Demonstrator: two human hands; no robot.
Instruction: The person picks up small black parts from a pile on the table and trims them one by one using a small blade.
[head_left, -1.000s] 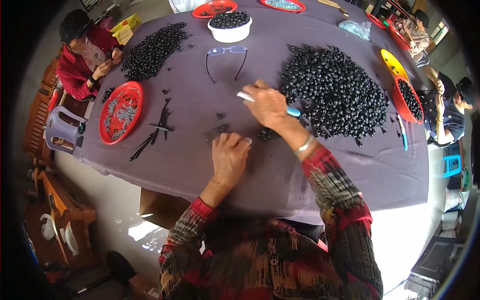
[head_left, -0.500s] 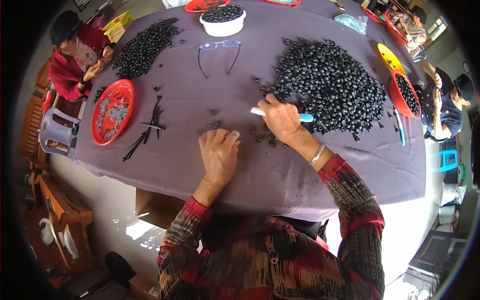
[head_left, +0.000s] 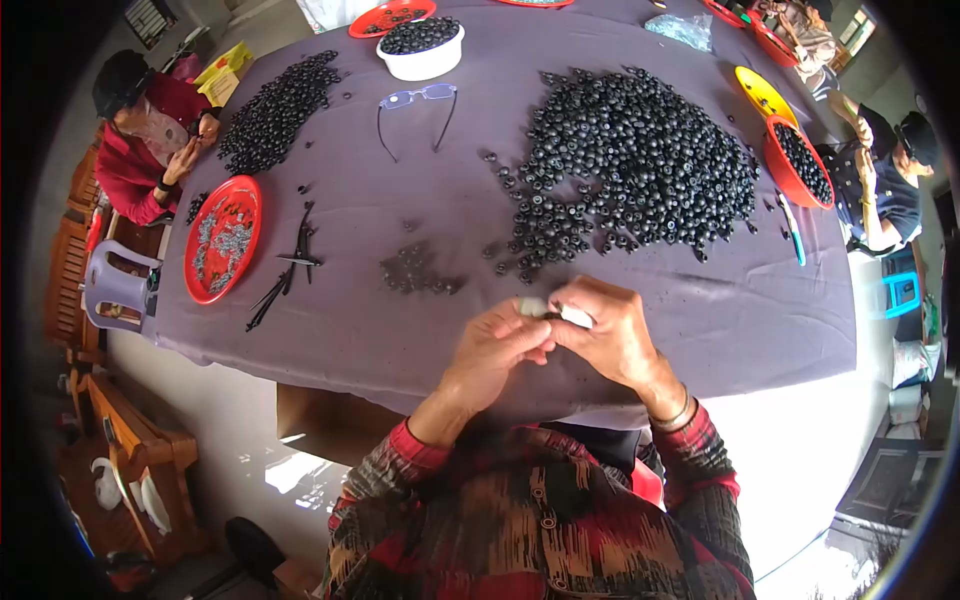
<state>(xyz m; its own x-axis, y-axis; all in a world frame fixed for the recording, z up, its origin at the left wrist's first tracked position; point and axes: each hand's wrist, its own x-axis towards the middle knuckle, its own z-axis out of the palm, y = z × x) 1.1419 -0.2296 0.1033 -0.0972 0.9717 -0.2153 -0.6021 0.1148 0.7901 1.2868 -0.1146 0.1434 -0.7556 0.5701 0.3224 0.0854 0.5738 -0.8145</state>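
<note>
My left hand (head_left: pixel 490 350) and my right hand (head_left: pixel 615 335) meet above the near part of the table. Pinched between the left fingertips is a small dark piece, largely covered by the fingers. White coverings show at the fingertips of the left hand and by the right thumb. The right hand is closed; the blue-handled tool it gripped in the earlier frame is hidden in it now. Just beyond the hands lies a big heap of round black bead-like pieces (head_left: pixel 640 160). Left of it is a small dark, blurry cluster (head_left: pixel 420 270).
Eyeglasses (head_left: pixel 420 95) lie mid-table, near a white bowl (head_left: pixel 425 65) of black pieces. On the left are a red plate (head_left: pixel 250 250), dark slender tools (head_left: pixel 295 265) and another heap (head_left: pixel 280 110). A red bowl (head_left: pixel 790 180) and blue-handled tool (head_left: pixel 798 245) sit right. Other people work around the table.
My right hand has come back from the heap toward me and met my left hand, which shifted right and nearer. Pieces at the heap's near edge have spread. The view has moved slightly.
</note>
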